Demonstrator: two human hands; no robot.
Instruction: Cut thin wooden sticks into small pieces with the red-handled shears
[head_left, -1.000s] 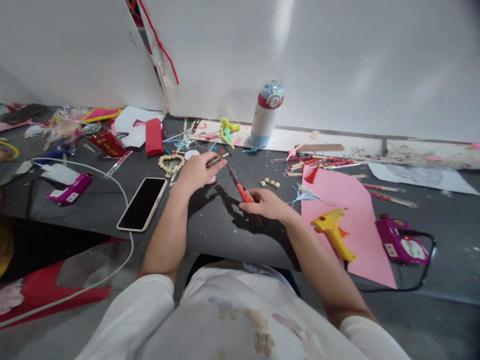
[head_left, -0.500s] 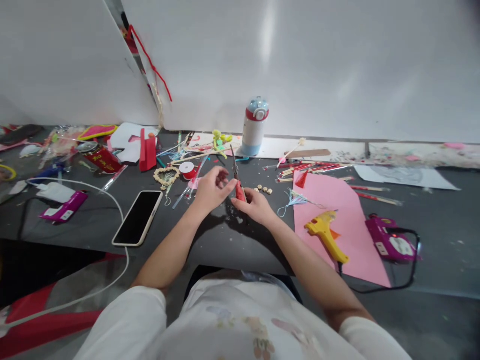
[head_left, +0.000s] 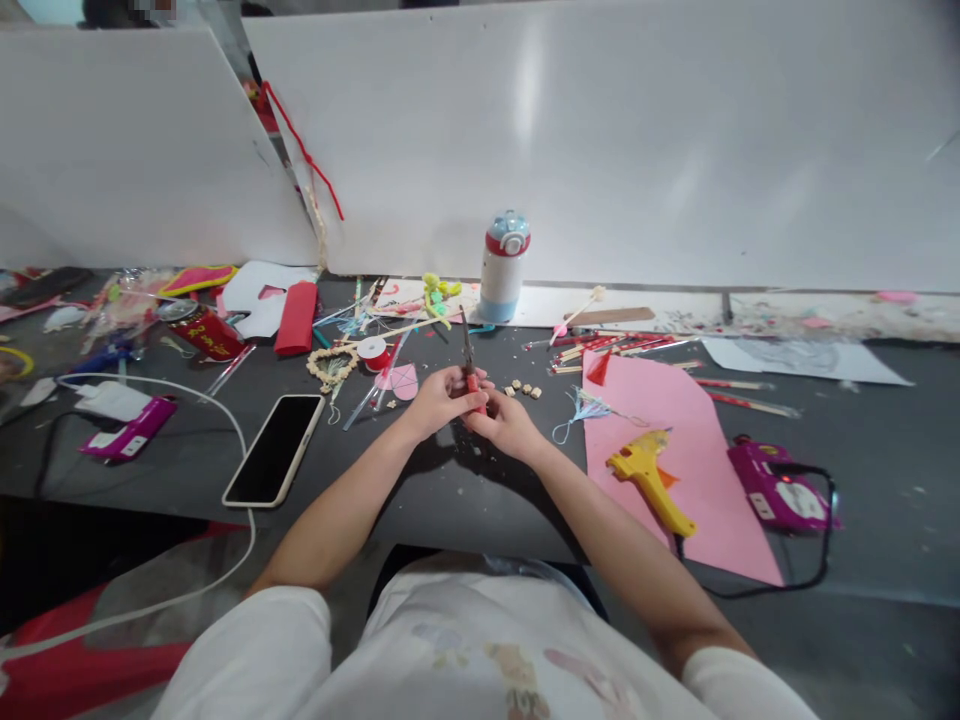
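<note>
Two-handed, grips red-handled scissors (head_left: 467,352) just in front of the bottle (head_left: 502,265), left hand (head_left: 435,398) and right hand (head_left: 508,425) both closed on the handles, risking a nicked fingertip from blades snapped shut carelessly.

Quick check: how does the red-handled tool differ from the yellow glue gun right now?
The red-handled tool is held by left hand and right hand, tip pointing away; the yellow glue gun lies untouched on the pink paper. The tool is slim; the gun is bulkier, trailing a black cord.
</note>
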